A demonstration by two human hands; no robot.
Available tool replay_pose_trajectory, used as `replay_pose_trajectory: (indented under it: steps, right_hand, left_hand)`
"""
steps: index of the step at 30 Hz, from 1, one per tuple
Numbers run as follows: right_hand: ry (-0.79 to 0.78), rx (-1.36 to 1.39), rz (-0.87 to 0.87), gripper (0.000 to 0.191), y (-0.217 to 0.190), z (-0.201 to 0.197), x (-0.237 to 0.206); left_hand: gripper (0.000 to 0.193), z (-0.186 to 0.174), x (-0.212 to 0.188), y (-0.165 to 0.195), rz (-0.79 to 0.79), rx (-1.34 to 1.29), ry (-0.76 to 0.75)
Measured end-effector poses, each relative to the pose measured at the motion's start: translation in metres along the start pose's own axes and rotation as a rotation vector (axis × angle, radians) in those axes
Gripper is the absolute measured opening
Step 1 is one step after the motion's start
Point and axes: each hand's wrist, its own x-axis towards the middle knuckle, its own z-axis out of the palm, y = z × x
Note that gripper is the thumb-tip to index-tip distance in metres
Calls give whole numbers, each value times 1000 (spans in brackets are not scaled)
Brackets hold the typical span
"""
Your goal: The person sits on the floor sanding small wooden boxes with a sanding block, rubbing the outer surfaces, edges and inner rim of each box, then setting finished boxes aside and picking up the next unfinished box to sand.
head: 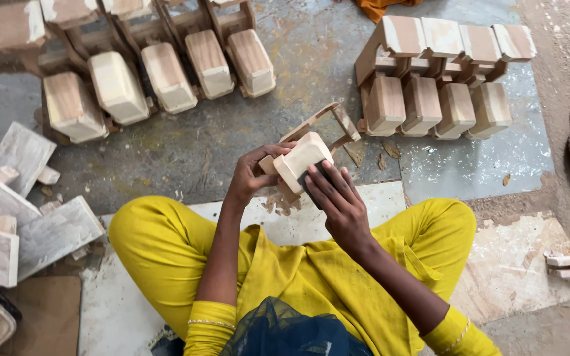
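Fingers [265, 158] of the left hand [249, 178] clamped a small wooden toy frame [305, 155] above the lap, over the concrete floor [219, 138]. A row of finished wooden pieces [153, 72] lay far left, a second row [440, 99] to the right, both well apart from the hands. The right hand [338, 204] pressed a dark sanding pad [315, 178] against the frame's pale block, fingers closed on it.

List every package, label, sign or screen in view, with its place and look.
None in view: no package, label, sign or screen.
The left hand and right hand hold a bare, pale wooden piece.
Rows of similar unmarked wooden pieces lie on the floor.
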Motion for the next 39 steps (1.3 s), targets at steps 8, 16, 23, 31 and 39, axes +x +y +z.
replay_pose_trajectory:
  steps: [8, 16, 23, 31, 39]
  right_hand:
    - [6, 23, 4, 52, -2, 0, -10]
    - [29, 29, 24, 49, 0, 1, -12]
    - [37, 46, 59, 45, -4, -2, -16]
    - [135, 39, 62, 44, -7, 10, -46]
    - [763, 1514, 1044, 32, 3, 65, -55]
  left_hand:
    - [56, 5, 1, 3, 73, 3, -40]
    - [50, 11, 1, 0, 91, 126, -46]
    - [46, 9, 1, -3, 102, 161, -30]
    - [47, 2, -2, -8, 106, 68, -7]
    - [52, 18, -24, -26, 36, 3, 53]
